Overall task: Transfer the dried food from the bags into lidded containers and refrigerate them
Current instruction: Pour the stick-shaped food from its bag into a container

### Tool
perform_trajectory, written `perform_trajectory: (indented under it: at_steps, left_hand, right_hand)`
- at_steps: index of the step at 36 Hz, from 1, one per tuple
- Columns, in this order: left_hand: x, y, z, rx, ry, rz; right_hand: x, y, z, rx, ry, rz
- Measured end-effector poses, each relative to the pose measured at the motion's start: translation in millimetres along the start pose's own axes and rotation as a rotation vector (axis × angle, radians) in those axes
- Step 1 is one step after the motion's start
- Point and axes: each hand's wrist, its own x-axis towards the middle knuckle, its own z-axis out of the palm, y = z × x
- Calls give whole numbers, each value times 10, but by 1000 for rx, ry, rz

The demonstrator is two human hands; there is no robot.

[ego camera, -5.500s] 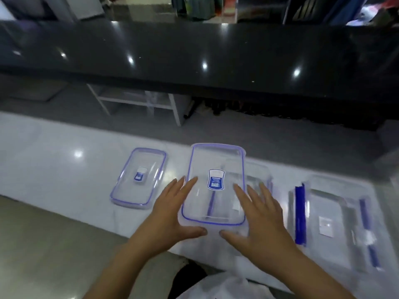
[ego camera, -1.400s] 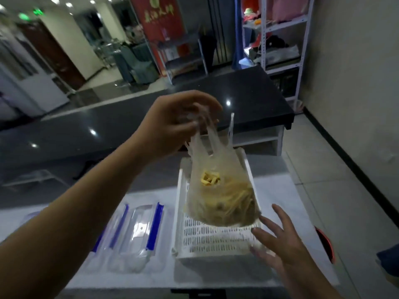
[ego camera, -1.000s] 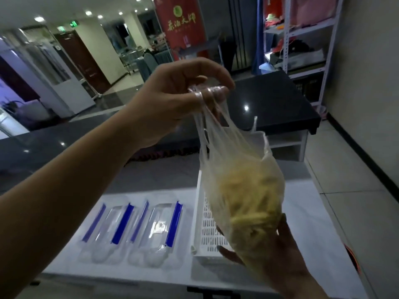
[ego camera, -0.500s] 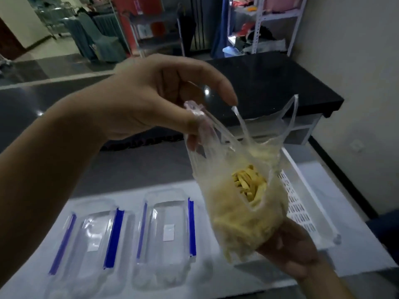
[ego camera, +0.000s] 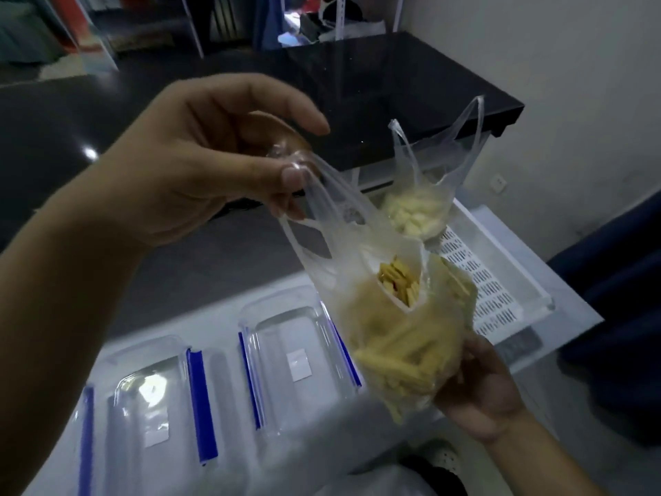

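Left hand pinches the handle of a clear bag of yellow dried strips; right hand cups the bag's underside, above the white counter. At 7 o'clock of the bag, two open containers with blue clasps carry blank white labels; no writing is legible. At 1 o'clock, a second bag stands in a white slotted tray reaching the counter's right edge.
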Motion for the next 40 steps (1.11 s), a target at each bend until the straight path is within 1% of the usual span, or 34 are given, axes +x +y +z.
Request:
perform_trajectory:
  at_steps: [1,3,6,7,9,11,14,20,27,31,40]
  left_hand:
    - [-48,-47,-6,-64,-6,4]
    - [-171,-177,-14,-89,50,-26]
    - [-368,-374,-45,-112,108,-59]
    - [-433,-446,-48,-107,124,-64]
    - [-557,-589,-48,-97,170,-87]
    - [-675,-728,-36,-83,235,-122]
    - [-842,-921,9,-119,365,-201]
    - [-1127,-1197,153,-128,549,-277]
    - [-1362,-1284,340,-150,685,-317]
    - [-1436,-1275,452,-113,722,-357]
    - [-1531,-1232,525,-99,770,-353]
  right_hand:
    - [-24,-9,58,-82,-11,-28]
    - [-57,-55,82,-232,7,-40]
    - [-60,-89,73,-307,182,-72]
    - [-66,-94,68,-328,188,-66]
    - [-91,-72,58,-457,215,-66]
    - [-107,-59,51,-573,294,-60]
    - [-103,-58,33,-656,382,-48]
    - [-77,-124,32,-786,422,-42]
    - [-10,-266,23,-888,404,24]
    - [29,-269,19,-894,417,55]
    - [61,-300,94,-911,377,101]
